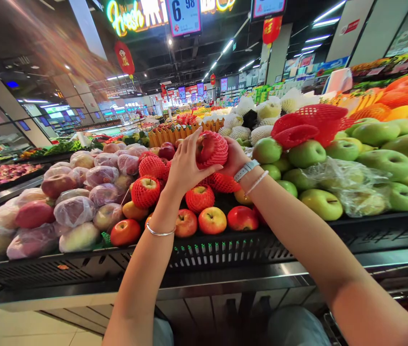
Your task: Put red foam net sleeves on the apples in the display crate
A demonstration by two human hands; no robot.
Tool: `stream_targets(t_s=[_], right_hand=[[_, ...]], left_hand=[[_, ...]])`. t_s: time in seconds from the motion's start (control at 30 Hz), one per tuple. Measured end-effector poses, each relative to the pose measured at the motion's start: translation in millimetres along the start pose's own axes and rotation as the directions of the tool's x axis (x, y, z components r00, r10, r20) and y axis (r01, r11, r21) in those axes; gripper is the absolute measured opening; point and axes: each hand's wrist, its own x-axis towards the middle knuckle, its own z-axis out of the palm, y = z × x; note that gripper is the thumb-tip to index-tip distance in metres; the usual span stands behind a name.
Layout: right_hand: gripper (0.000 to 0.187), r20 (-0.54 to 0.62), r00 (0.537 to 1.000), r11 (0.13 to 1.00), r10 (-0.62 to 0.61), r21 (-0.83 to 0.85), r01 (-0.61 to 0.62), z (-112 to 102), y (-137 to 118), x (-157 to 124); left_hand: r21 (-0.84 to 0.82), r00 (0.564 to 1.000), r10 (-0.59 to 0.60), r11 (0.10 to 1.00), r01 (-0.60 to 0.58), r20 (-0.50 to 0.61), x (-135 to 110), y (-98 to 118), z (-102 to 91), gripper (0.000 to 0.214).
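Between my two hands is a red apple [211, 148] in a red foam net, raised over the apple display. My left hand [188, 163] grips it from the left, fingers up along its side and thumb stretched beneath it. My right hand [235, 157] holds its right side; most of those fingers are hidden behind the apple. Below lie other netted apples, among them a netted apple [199, 198] and a netted apple [145, 191]. Bare red-yellow apples, such as a front apple [212, 220], line the front edge.
Plastic-wrapped fruit [74, 211] is heaped on the left. Green apples [307, 157] fill the right, with red foam nets [310, 126] on top and a clear plastic bag [359, 185] over some. A black slotted crate edge [222, 250] runs along the front. Price screens [184, 17] hang above.
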Motion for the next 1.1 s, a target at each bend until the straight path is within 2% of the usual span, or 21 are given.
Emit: stream_targets(t_s=[0.1, 0.3, 0.43, 0.5, 0.6, 0.7, 0.77, 0.83, 0.9, 1.1], right_hand=[[0.030, -0.051, 0.998, 0.999, 0.040, -0.007, -0.040, 2, -3, -3], [0.049, 0.094, 0.991, 0.994, 0.096, -0.062, -0.090, 13, -8, -16], [0.046, 0.139, 0.988, 0.998, 0.065, -0.037, -0.060, 15, -15, -20], [0.045, 0.112, 0.994, 0.999, 0.023, -0.032, -0.019, 14, -19, -20], [0.041, -0.010, 0.998, 0.998, -0.068, -0.009, 0.068, 10, -23, -19], [0.032, -0.174, 0.976, 0.991, -0.131, 0.016, 0.136, 5, -25, -16], [0.028, -0.248, 0.957, 0.987, -0.148, 0.023, 0.158, 3, -26, -15], [0.026, -0.267, 0.950, 0.985, -0.161, 0.023, 0.174, 2, -27, -15], [0.026, -0.255, 0.952, 0.983, -0.170, 0.021, 0.181, 2, -29, -16], [0.024, -0.266, 0.952, 0.985, -0.150, 0.044, 0.167, 0, -31, -14]], left_hand=[[-0.018, 0.999, -0.028, 0.999, 0.029, 0.022, 2, -2, -6.3, 0.091], [-0.142, 0.996, -0.072, 0.988, 0.064, -0.050, 6, -14, -15.0, 0.078], [-0.215, 0.974, -0.208, 0.959, 0.185, -0.093, 9, -29, -17.5, 0.071], [-0.278, 0.942, -0.304, 0.925, 0.258, -0.139, 10, -39, -20.6, 0.067], [-0.325, 0.844, -0.456, 0.873, 0.364, -0.280, 10, -55, -28.4, 0.064], [-0.190, 0.744, -0.534, 0.843, 0.503, -0.401, 6, -65, -38.6, 0.066], [-0.043, 0.717, -0.548, 0.806, 0.590, -0.430, 2, -68, -45.8, 0.069], [0.057, 0.718, -0.580, 0.761, 0.646, -0.386, -2, -67, -53.0, 0.070], [0.111, 0.726, -0.628, 0.730, 0.675, -0.280, -4, -62, -59.8, 0.069], [0.216, 0.714, -0.701, 0.697, 0.684, 0.003, -4, -44, -71.4, 0.065]])
